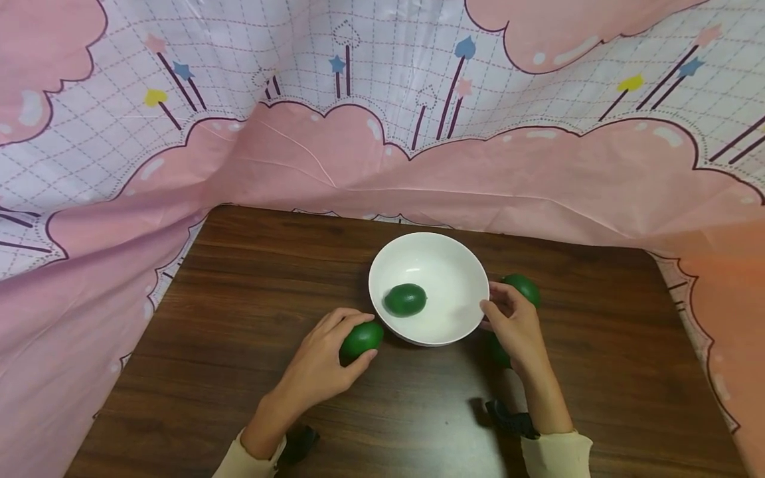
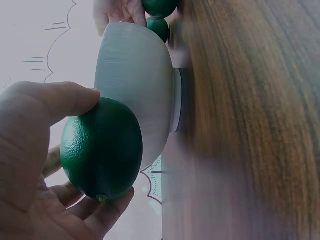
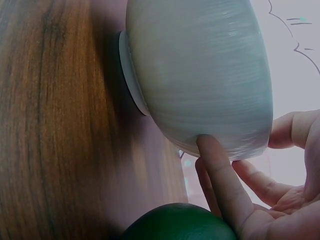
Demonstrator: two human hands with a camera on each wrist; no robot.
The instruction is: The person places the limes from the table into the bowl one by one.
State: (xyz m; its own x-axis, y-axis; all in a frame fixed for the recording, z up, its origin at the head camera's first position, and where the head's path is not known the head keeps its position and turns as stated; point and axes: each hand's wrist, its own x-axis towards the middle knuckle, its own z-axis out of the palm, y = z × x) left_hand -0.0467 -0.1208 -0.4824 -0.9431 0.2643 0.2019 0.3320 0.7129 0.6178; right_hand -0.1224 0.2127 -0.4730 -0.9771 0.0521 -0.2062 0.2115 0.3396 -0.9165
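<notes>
My left hand [image 1: 323, 358] holds a green lime [image 1: 362, 340] between thumb and fingers, just outside the near-left rim of a white bowl [image 1: 451, 285]. In the left wrist view the held lime [image 2: 102, 150] overlaps the bowl's outer wall, its small stem nub showing. One lime [image 1: 405, 300] lies inside the bowl, on the left. My right hand [image 1: 518, 325] grips the bowl's right side, thumb at the rim and fingers [image 3: 220, 170] against the outer wall. Two more limes, one behind the right hand [image 1: 527, 289] and one partly hidden under it [image 1: 499, 352], lie on the table.
The dark wooden table [image 1: 239, 285] carries everything. A pink and white patterned cloth [image 1: 358, 159] hangs along its back and sides. Black wrist-worn devices show at the right wrist [image 1: 510, 421] and left wrist [image 1: 300, 441].
</notes>
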